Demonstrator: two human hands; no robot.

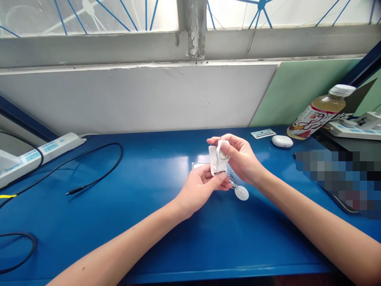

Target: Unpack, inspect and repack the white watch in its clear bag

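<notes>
Between my hands is a small white case [213, 158], held just above the blue desk, with a round printed mark on its right-hand part. My left hand [202, 182] grips it from below, thumb across its lower edge. From the upper right, my right hand [242, 157] pinches the marked part between thumb and fingers. A round pale pendant [241, 193] on a short chain shows just below the fingers. Partly hidden behind my left hand lies a flat, light-coloured item [196, 165]; I cannot tell what it is.
On the right of the desk [143, 234] are a white earbud case [282, 141], a label card [263, 134] and a leaning drink bottle [320, 113]. A power strip [52, 149] and a black cable [98, 180] lie left. A blurred-out patch [333, 178] covers the right side.
</notes>
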